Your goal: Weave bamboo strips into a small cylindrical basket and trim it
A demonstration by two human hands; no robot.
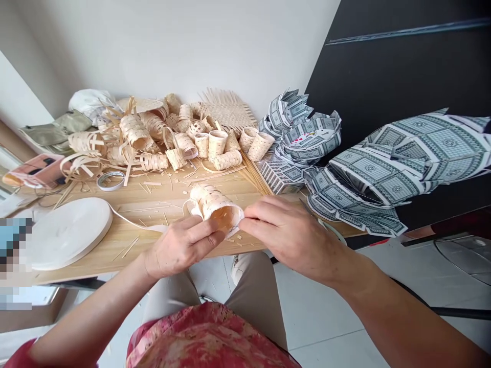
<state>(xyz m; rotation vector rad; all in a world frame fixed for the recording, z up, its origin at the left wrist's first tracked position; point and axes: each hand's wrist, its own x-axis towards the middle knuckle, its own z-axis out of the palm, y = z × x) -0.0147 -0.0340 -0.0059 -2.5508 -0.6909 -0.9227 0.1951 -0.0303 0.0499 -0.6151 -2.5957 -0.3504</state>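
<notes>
While the left hand [184, 243] grips a woven cylinder [209, 199] at the near edge of the tabletop [111, 245], the right hand [297, 237] pinches its right rim between closed fingers.

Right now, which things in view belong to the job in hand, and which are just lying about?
In use:
- tube, with the left hand on it and the right hand at its rim
- white roll, its strip running toward the left hand

Apparently lying about:
- other tubes
- tape ring
- mat
- card pieces
</notes>
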